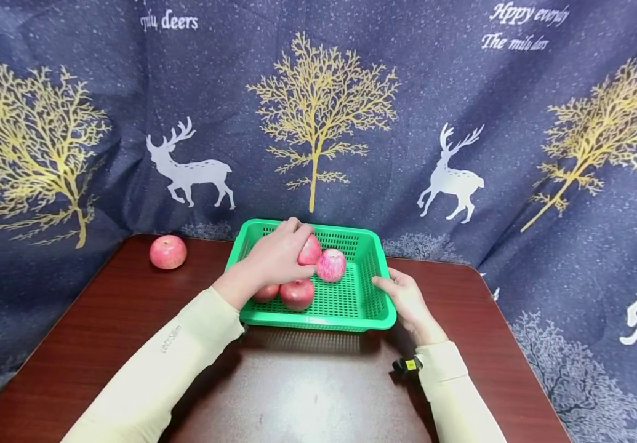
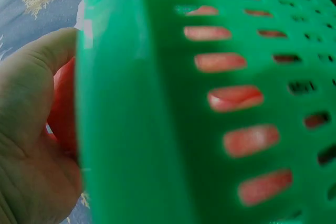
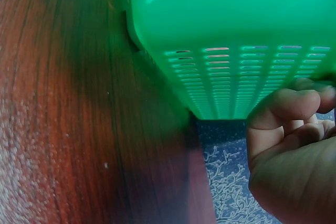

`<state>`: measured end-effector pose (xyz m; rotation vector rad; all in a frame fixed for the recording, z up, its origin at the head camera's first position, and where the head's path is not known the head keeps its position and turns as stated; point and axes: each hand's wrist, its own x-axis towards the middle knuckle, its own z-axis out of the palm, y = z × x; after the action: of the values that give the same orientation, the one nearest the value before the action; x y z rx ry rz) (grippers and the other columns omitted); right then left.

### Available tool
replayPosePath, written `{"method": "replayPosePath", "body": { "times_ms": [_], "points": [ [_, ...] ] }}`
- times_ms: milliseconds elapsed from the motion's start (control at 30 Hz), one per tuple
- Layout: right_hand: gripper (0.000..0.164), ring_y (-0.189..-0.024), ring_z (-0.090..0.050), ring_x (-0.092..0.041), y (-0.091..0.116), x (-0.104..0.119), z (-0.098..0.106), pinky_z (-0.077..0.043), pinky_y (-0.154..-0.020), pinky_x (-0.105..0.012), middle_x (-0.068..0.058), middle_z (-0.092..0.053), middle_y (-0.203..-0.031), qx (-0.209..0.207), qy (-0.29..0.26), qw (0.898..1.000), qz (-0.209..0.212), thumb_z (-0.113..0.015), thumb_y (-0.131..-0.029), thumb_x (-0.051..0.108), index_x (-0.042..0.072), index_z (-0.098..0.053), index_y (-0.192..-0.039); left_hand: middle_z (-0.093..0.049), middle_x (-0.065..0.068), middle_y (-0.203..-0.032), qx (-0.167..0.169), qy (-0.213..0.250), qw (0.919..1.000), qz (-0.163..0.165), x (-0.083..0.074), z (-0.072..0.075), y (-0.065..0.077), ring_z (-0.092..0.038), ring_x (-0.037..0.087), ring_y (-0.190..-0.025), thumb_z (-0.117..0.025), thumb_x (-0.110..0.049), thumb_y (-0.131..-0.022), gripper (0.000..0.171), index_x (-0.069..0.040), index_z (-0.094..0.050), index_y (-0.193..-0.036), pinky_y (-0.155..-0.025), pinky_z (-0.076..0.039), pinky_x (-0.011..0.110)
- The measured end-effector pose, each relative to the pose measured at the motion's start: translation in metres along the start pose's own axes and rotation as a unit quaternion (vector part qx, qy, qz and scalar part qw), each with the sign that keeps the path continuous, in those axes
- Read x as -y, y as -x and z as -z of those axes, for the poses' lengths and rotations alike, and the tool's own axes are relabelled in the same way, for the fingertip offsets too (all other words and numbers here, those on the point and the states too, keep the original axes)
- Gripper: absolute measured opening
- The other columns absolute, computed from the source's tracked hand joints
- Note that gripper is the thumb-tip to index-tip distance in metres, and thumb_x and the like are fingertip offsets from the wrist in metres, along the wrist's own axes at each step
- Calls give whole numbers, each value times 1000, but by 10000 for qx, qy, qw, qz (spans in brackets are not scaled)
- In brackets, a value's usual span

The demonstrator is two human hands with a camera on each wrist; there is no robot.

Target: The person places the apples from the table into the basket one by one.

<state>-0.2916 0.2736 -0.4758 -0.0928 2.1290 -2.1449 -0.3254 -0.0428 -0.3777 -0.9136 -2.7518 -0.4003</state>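
A green plastic basket (image 1: pixel 329 321) with slotted walls stands at the middle of the table, several red apples inside. My left hand (image 1: pixel 276 255) reaches over its left side and grips an apple (image 1: pixel 310 250), fingers over the top and thumb at the near side. Right beside that one lies a streaked apple (image 1: pixel 332 265); a darker apple (image 1: pixel 297 295) and a partly covered apple (image 1: pixel 266 293) sit below the hand. At the basket's right side, my right hand (image 1: pixel 409 301) holds the rim, thumb on top. Through the slots in the left wrist view, red apple skin (image 2: pixel 236 98) shows.
Another apple (image 1: pixel 168 252) lies on the brown table (image 1: pixel 196 381) at its far left corner. Behind the table hangs a dark blue cloth (image 1: pixel 351 111) printed with trees and white deer. A small black device (image 1: pixel 407 366) is at the right wrist.
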Motion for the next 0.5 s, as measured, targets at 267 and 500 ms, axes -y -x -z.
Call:
{"method": "replayPosePath", "body": {
  "times_ms": [267, 500],
  "points": [
    [47, -98, -62, -48, 0, -1, 0, -55, -76, -52, -38, -58, -116, -44, -17, 10000, 15, -65, -94, 18, -8, -52, -132, -44, 4, -116, 114, 83, 9991, -399, -17, -6, -7, -41, 18, -106, -69, -49, -80, 69, -19, -48, -139, -78, -50, 36],
    [48, -98, -62, -48, 0, 0, 0, -55, -76, -52, -39, -57, -116, -44, -23, 10000, 12, -65, -94, 17, -9, -51, -132, -43, 2, -116, 184, 92, 9984, -533, -27, -16, -11, -41, 14, -103, -71, -52, -80, 70, -25, -49, -140, -70, -49, 29]
  ]
}}
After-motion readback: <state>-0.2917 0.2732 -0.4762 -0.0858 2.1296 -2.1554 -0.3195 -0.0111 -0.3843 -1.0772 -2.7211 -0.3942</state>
